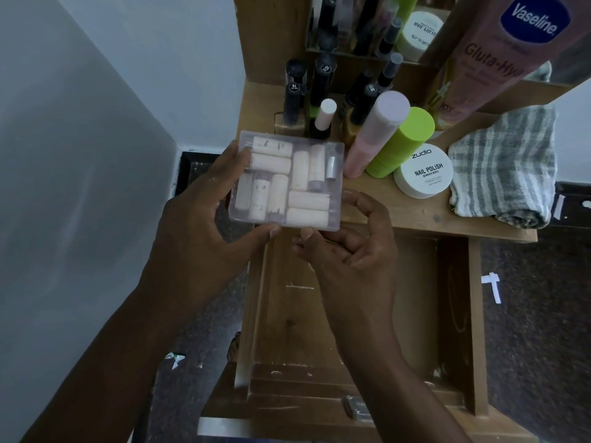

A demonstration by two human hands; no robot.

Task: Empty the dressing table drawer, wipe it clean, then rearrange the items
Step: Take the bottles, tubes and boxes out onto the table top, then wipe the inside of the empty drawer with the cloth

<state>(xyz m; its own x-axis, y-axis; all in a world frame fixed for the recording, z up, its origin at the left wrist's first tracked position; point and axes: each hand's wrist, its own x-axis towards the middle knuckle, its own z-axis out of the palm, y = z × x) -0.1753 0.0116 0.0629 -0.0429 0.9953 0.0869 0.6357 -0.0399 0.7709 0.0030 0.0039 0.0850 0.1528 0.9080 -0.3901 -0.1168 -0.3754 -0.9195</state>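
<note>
A clear plastic box full of several pale cream tubes is held above the front left of the dressing table top. My left hand grips its left side, fingers along the far edge and thumb under the near edge. My right hand holds its near right corner, thumb at the near edge and a finger by the right side. Below the hands the wooden drawer stands pulled out, and its visible floor is bare.
On the top stand dark nail polish bottles, a pink bottle, a green bottle, a white nail polish remover jar and a folded striped cloth. A Vaseline bottle looms at the upper right. Grey wall at left.
</note>
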